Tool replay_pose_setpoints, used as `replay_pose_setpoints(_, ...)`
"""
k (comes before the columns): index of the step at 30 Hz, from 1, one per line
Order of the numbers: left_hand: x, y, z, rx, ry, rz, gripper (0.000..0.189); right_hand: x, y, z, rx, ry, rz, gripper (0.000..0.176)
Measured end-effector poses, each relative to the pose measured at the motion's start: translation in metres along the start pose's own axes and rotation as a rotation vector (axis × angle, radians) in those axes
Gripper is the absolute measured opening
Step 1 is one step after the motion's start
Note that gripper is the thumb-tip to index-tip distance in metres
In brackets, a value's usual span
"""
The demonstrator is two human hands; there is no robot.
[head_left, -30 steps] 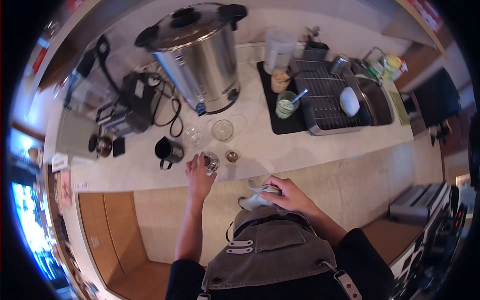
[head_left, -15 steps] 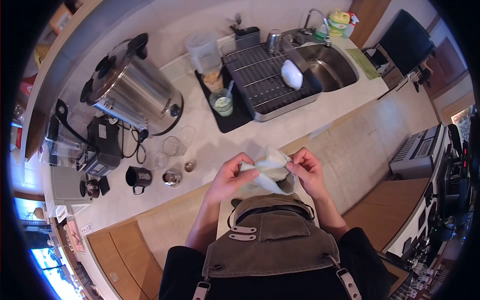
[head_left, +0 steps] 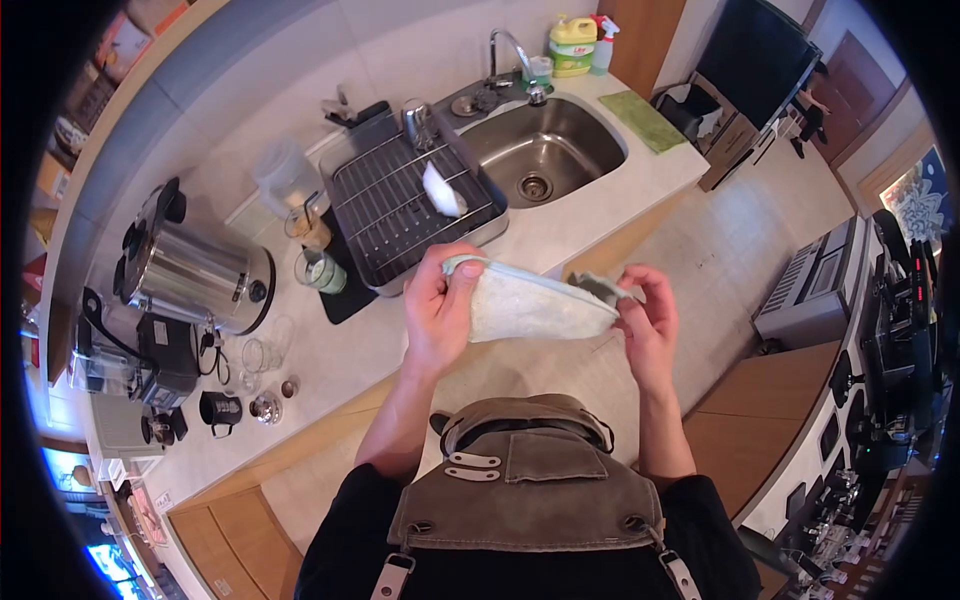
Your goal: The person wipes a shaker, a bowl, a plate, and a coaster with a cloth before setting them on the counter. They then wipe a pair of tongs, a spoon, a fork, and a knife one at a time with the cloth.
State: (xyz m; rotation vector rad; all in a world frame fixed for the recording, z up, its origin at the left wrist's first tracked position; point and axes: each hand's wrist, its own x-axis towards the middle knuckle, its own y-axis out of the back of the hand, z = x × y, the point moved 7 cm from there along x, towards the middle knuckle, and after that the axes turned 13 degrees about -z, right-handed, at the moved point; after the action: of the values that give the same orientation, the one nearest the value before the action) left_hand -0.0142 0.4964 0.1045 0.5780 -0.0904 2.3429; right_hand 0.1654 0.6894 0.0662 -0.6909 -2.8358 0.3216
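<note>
Cloth (head_left: 530, 308), pale, was stretched out just above the apron (head_left: 520, 485), near the counter (head_left: 545, 228) edge. Left hand (head_left: 437, 315) had its fingers closed on one end; right hand (head_left: 648, 325) pinched the other end. Beyond lay the dish rack (head_left: 400, 205), then the sink (head_left: 545, 150), with a yellow bottle (head_left: 572, 45) at the far rim

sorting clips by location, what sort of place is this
Probably a café or work kitchen: a stainless steel urn, a steel sink beside a wire drying rack, and a grey apron on the person holding a pale cloth.
</note>
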Motion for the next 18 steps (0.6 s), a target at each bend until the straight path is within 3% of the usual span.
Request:
replay_pose_setpoints(1, 0.013, -0.013, 0.011, -0.04, 0.035, -0.069, 0.013, -0.001, 0.013, -0.007, -0.145, -0.047, -0.061, 0.019)
replay_pose_setpoints(5, 0.052, -0.068, 0.05, -0.082, 0.006, -0.383, 0.015, 0.022, 0.029, -0.041, 0.076, 0.189, -0.489, 0.016)
replay_pose_setpoints(7, 0.071, -0.083, 0.058, -0.112, 0.055, -0.398, 0.019, 0.031, 0.026, -0.053, 0.191, 0.302, -0.711, 0.015)
replay_pose_setpoints(8, 0.079, -0.089, 0.057, -0.13, 0.084, -0.402, 0.02, 0.043, 0.018, -0.03, 0.772, 0.244, -0.702, 0.018)
replay_pose_setpoints(10, 0.105, -0.089, 0.044, -0.133, 0.127, -0.339, 0.023, 0.061, -0.012, 0.016, 1.01, 0.107, -0.642, 0.018)
replay_pose_setpoints(14, 0.152, -0.069, 0.01, -0.044, 0.132, -0.369, 0.026, 0.062, -0.062, 0.066, 0.844, -0.215, -0.596, 0.021)
replay_pose_setpoints(18, 0.173, -0.061, -0.014, 0.024, 0.172, -0.499, 0.026, 0.075, -0.047, 0.06, 0.69, -0.219, -0.55, 0.026)
